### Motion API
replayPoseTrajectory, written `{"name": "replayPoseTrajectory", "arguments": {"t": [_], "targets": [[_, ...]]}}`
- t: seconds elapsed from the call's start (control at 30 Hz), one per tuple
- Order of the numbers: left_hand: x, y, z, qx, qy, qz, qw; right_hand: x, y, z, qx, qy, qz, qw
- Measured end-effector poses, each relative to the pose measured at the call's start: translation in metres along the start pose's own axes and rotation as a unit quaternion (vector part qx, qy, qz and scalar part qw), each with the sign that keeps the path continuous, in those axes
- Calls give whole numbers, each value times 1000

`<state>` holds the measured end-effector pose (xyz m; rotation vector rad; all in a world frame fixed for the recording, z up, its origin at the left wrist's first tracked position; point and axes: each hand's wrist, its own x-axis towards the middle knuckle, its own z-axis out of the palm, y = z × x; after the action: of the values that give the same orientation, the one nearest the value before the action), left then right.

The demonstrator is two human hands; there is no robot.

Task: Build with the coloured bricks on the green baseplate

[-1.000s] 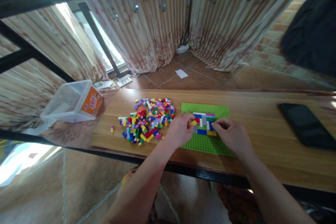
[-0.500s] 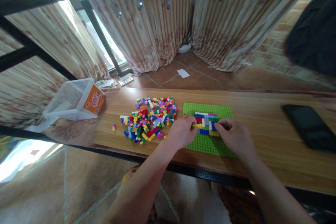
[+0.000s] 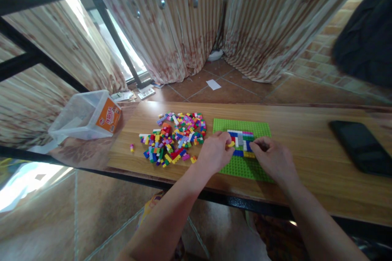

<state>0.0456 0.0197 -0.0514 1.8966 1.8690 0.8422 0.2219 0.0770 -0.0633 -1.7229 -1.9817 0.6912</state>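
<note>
A green studded baseplate (image 3: 245,171) lies on the table, bearing a low block of coloured building bricks (image 3: 240,140) in blue, white, red, grey and yellow. At its left side my left hand (image 3: 217,149) pinches a yellow brick (image 3: 230,144) against or just above the block; contact is hard to make out. My right hand (image 3: 271,155) has its thumb and forefinger closed at the block's right edge, by a dark blue brick (image 3: 250,146). Whether those fingers grip that brick or a small piece is hidden.
Left of the baseplate spreads a pile of loose bricks (image 3: 174,138), with one small piece (image 3: 132,147) apart. A clear plastic bin (image 3: 82,118) with an orange label stands beyond the table's left end. On the right lies a black phone (image 3: 361,147). The table's dark front edge (image 3: 232,200) runs below my forearms.
My left hand has shifted slightly to the right over the block, and the yellow brick looks turned and shows less of its length. My right hand stays almost where it was.
</note>
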Motion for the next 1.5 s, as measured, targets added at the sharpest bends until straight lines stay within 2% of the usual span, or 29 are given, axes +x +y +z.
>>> {"name": "replayPoseTrajectory", "arguments": {"t": [0.5,0.87,1.1,1.23,1.5], "targets": [[-3,2,11,3,-30,39,999,0,5,3,-11,8,-24,1000],[-6,-6,1,-33,-38,26,998,-1,4,4,-3,10,-41,999],[-6,-2,3,-6,-28,-6,1000,-2,6,4,-11,13,-57,998],[-8,2,9,19,-2,-7,1000,-2,7,4,-20,19,-60,998],[-9,3,12,-3,21,-21,1000,-2,5,4,-30,10,-47,998]]}}
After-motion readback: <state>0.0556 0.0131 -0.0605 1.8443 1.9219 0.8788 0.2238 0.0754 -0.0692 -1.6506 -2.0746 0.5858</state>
